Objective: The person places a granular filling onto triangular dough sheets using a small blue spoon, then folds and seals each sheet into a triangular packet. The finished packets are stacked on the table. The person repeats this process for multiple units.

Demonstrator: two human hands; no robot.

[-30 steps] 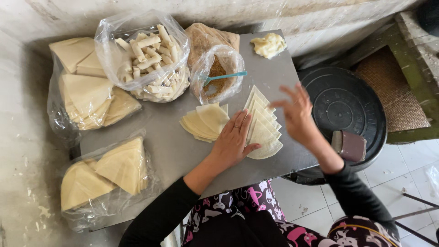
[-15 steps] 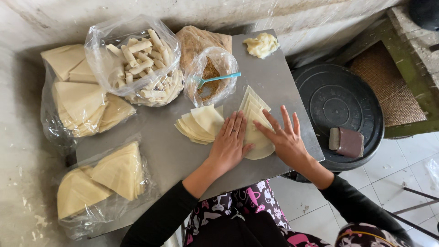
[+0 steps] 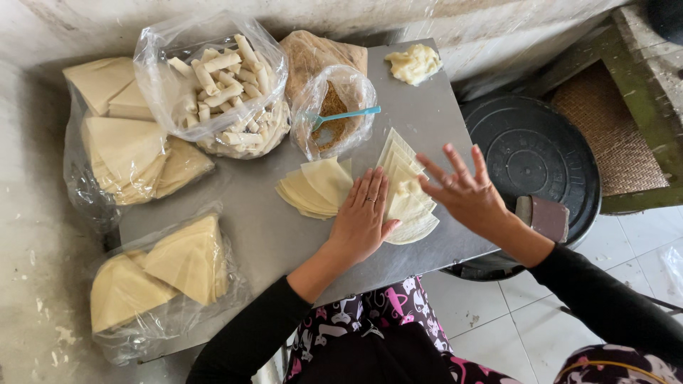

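Grey metal tabletop (image 3: 249, 220): loose pile of pale yellow pastry wrappers (image 3: 313, 188) left of centre. Left hand (image 3: 363, 220) lies flat, fingers together, on the near edge of a fanned stack of pale triangular pastry sheets (image 3: 405, 206). Right hand (image 3: 466, 193) hovers just right of the stack, fingers spread, holding nothing.

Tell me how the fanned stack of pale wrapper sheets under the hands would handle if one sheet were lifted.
The fanned wrapper sheets look very thin, so a lifted one would likely droop. They overlap closely, so neighbours may cling and come up together. The left hand lies flat on their edge, while the right hand hovers above; thin edges probably tear easily.
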